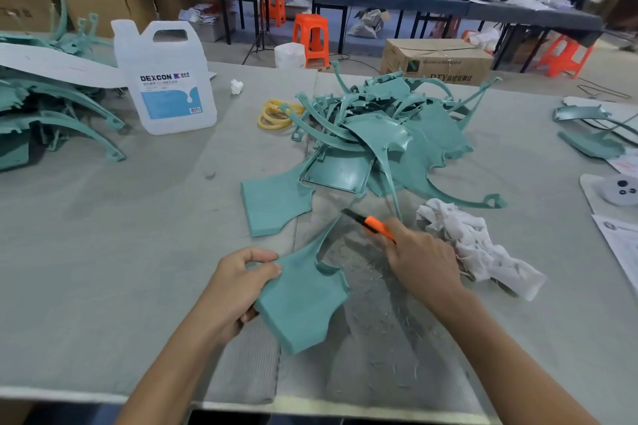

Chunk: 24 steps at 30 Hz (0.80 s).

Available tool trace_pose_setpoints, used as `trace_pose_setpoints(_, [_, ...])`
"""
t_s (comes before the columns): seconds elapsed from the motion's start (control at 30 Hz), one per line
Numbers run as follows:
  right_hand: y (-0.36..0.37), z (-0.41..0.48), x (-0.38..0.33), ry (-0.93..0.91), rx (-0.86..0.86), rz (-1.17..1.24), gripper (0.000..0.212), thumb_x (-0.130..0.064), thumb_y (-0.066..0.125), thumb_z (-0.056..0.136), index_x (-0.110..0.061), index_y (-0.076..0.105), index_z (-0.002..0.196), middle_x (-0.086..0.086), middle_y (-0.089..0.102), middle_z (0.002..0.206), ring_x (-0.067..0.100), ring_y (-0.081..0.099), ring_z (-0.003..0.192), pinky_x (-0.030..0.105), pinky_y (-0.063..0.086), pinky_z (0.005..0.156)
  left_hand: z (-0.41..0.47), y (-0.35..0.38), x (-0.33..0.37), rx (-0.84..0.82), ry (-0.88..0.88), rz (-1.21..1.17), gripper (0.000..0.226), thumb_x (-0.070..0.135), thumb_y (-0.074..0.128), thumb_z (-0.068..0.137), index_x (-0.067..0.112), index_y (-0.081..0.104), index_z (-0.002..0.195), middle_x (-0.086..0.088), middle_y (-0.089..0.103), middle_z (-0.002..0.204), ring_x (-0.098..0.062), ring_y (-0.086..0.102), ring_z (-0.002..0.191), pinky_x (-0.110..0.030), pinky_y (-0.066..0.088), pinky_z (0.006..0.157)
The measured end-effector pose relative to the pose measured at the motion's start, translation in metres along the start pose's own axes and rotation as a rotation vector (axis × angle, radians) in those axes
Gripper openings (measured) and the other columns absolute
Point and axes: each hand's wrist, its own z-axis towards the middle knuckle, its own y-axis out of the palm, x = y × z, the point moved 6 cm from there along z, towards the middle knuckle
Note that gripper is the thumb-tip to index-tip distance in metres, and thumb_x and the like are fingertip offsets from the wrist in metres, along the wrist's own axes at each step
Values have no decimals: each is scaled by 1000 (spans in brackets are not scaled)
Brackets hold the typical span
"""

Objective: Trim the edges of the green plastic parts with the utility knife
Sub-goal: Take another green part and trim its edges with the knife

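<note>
The left hand (238, 290) grips a green part (303, 300) low over the worktop (103, 235) to keep it steady, the right hand (419, 259) squeezes the orange knife (371, 222) by its thin arm, and more green parts (373, 134) wait behind.

Bare left hand (238, 286) and right hand (421, 262) (forearms (179, 366) uncovered too).

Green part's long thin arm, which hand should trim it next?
Right. The right hand grips the utility knife, its tip near that arm, while the left hand holds the green part steady.
</note>
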Motion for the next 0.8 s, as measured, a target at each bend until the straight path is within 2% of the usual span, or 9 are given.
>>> trace_pose_setpoints(0.13, [-10,12,-1,39,92,-49,23,-43,33,108,-26,46,117,0,68,82,30,65,67,36,39,56,-6,-1,-4,31,-18,-32,14,8,71,88,10,68,102,-13,68,73,-16,39,40,-17,24,30])
trace_pose_setpoints(0.2, [-11,7,-14,-6,101,4,23,-46,33,108,-27,46,111,-3,65,81,26,60,62,35,36,54,-8,0,-5,46,-15,-47,14,8,71,88,10,69,102,-14,68,75,-17,42,41,-17,25,31])
trace_pose_setpoints(0.27, [-7,-3,-33,-97,14,51,24,-52,34,106,-30,44,106,-6,62,79,22,57,59,36,40,53,-8,0,-5,61,0,-50,14,8,71,88,11,69,101,-14,69,73,-16,43,40,-16,25,31])
trace_pose_setpoints(0.37, [1,-22,-49,-179,-143,88,25,-57,36,104,-36,46,113,-7,65,81,26,65,70,38,50,62,-9,0,-6,75,25,-29,15,10,71,86,15,69,100,-11,69,70,-16,44,40,-17,25,33])
trace_pose_setpoints(0.47, [-1,-28,-51,-204,-166,75,27,-58,36,104,-37,47,117,-6,65,83,26,65,72,36,43,61,-10,-1,-7,86,34,-4,15,12,71,86,18,70,100,-8,69,66,-16,44,41,-17,25,33])
trace_pose_setpoints(0.57, [-1,-26,-48,-208,-181,84,26,-57,38,103,-38,48,119,-10,58,74,20,58,62,30,37,53,-10,-1,-6,89,32,4,15,12,71,86,18,70,100,-8,69,65,-16,43,40,-17,25,33])
trace_pose_setpoints(0.63, [-2,-20,-44,-204,-160,44,26,-58,36,103,-39,47,118,-11,53,69,16,52,56,28,32,50,-11,0,-5,81,31,13,15,12,70,86,18,69,100,-7,69,65,-14,45,39,-17,25,33])
trace_pose_setpoints(0.73, [-7,-3,-32,-143,-78,-58,28,-58,32,104,-33,46,107,-9,55,68,19,57,55,33,46,53,-15,1,-4,79,35,34,17,15,71,85,21,69,100,-4,72,65,-13,51,39,-19,29,32])
trace_pose_setpoints(0.8, [-10,10,-26,-140,-25,-123,27,-56,33,105,-32,44,101,-8,52,64,15,53,50,31,42,48,-19,3,-2,97,68,68,20,20,70,80,26,70,99,-2,75,72,-16,63,47,-25,39,36])
